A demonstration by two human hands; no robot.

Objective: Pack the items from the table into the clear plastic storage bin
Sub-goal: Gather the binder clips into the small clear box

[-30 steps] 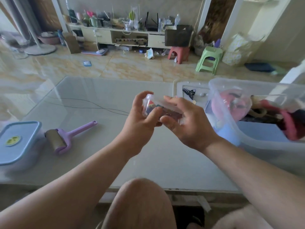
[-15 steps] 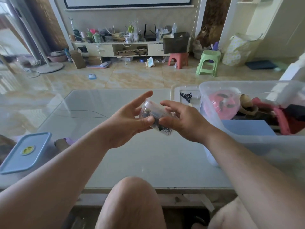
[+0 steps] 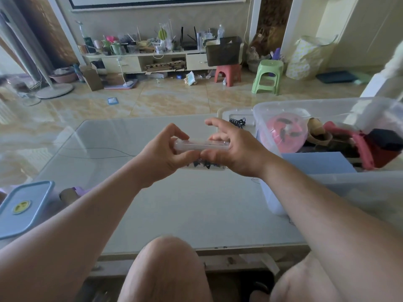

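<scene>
I hold a small clear plastic box [image 3: 201, 146] with dark small items inside, level above the middle of the glass table [image 3: 185, 203]. My left hand [image 3: 163, 154] grips its left end and my right hand [image 3: 235, 149] grips its right end. The clear plastic storage bin [image 3: 340, 184] stands on the table's right side, just right of my right hand. Inside it lie a pink round item [image 3: 286, 131], a blue flat sheet [image 3: 318, 163] and red and dark things. A blue-lidded container [image 3: 24, 207] and a purple lint roller [image 3: 72, 191], partly hidden by my left forearm, sit at the left.
A white lid [image 3: 237, 114] with a black coiled hair tie [image 3: 237, 122] on it lies behind the bin. A thin dark thread [image 3: 98, 153] crosses the table. My knees are under the near edge. Red [image 3: 227, 74] and green [image 3: 268, 77] stools stand on the floor beyond.
The small clear box has been turned from tilted to level between both hands. My left fingers have closed onto its end. The view has tilted up slightly.
</scene>
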